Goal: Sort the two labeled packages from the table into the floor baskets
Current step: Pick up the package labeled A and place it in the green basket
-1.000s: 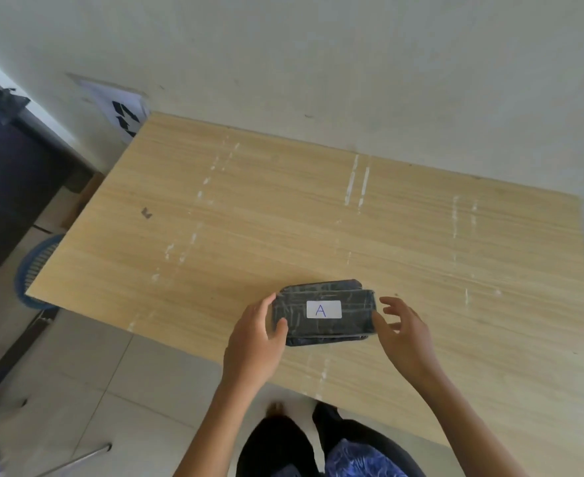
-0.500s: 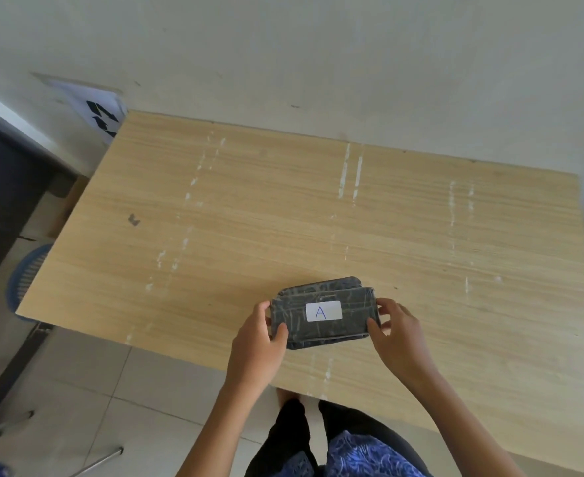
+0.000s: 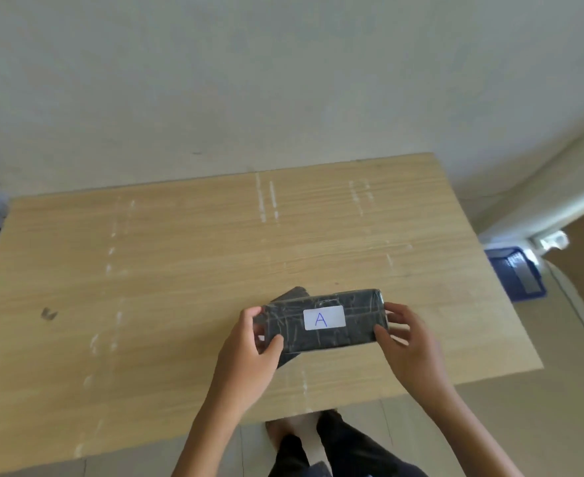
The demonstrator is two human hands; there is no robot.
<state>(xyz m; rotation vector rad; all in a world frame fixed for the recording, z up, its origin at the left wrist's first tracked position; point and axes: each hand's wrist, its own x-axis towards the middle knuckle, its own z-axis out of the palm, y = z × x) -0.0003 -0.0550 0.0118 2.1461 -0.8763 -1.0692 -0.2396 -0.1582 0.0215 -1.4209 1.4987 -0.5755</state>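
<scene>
Head camera shows both hands gripping the black package (image 3: pixel 321 321) by its short ends, left hand (image 3: pixel 246 359) and right hand (image 3: pixel 411 346). It lies long-ways left to right, "A" label (image 3: pixel 324 318) facing up. It sits over the table's (image 3: pixel 146 270) near middle, with a second dark package (image 3: pixel 289 294) under it.

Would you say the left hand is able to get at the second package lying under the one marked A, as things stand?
Probably not yet. The left hand and right hand both hold the package marked A, which covers most of the second package; only its corners show.
</scene>
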